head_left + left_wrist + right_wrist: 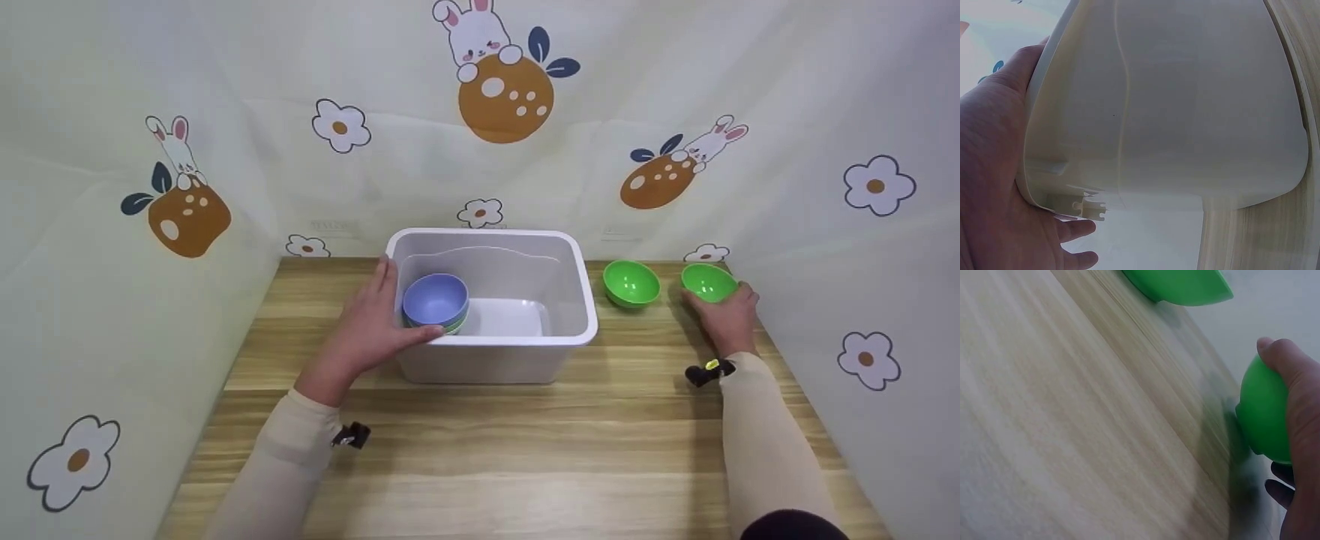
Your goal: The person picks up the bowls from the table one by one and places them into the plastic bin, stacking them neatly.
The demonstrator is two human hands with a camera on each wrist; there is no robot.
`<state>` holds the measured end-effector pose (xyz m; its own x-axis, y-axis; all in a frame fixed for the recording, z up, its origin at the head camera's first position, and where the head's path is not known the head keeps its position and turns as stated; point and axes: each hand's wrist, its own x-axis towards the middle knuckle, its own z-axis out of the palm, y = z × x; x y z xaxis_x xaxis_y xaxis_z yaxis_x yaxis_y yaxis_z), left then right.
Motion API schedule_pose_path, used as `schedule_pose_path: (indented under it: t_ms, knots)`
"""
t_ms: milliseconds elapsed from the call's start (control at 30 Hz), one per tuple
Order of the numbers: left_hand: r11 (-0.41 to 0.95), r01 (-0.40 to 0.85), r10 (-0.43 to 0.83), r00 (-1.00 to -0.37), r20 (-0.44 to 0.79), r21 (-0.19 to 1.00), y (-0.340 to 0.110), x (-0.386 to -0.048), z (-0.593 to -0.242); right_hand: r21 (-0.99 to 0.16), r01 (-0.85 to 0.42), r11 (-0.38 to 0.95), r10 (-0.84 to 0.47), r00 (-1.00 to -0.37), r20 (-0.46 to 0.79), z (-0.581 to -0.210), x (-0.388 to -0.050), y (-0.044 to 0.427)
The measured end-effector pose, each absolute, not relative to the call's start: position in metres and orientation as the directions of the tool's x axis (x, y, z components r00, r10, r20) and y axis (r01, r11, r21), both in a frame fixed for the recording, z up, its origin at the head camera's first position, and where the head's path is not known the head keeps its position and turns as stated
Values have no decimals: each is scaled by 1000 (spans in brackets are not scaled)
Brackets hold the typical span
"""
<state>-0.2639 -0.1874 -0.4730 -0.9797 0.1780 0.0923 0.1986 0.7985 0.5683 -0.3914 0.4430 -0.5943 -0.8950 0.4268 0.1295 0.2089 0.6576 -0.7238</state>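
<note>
A white plastic bin (480, 361) stands on the wooden table. My left hand (367, 322) holds its near left corner, the thumb along the front rim and the fingers at the left side. In the left wrist view, that hand (999, 146) lies round the bin's corner (1185, 112). A blue bowl (436, 300) sits on top of a stack in the bin's left part, with a green edge showing below. Far right, my right hand (727, 315) grips a green bowl (709, 279) between thumb and fingers. Whether this bowl touches the table I cannot tell.
A second green bowl (631, 283) stands upright between the bin and the right hand. Patterned cloth walls (405, 172) with rabbits and flowers close off the back and both sides of the table (525, 450).
</note>
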Motion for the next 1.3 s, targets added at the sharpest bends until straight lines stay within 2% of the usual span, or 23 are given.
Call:
schedule_pose_path:
  t_ms: [467,600,900,1300]
  knots:
    - [801,207,181,-978,103,562,-187,-263,-472,-776,146,614,350,-931,102,-580,-385,441]
    - [801,210,179,-978,111,560,-187,-263,-472,-810,113,576,335,-936,107,-576,-384,439]
    - [802,206,178,-978,105,561,-186,-264,-472,-870,119,479,299,-954,34,-559,-376,424]
    - [803,198,173,-980,98,562,-186,-264,-473,-762,22,647,184,-975,128,-548,-372,418]
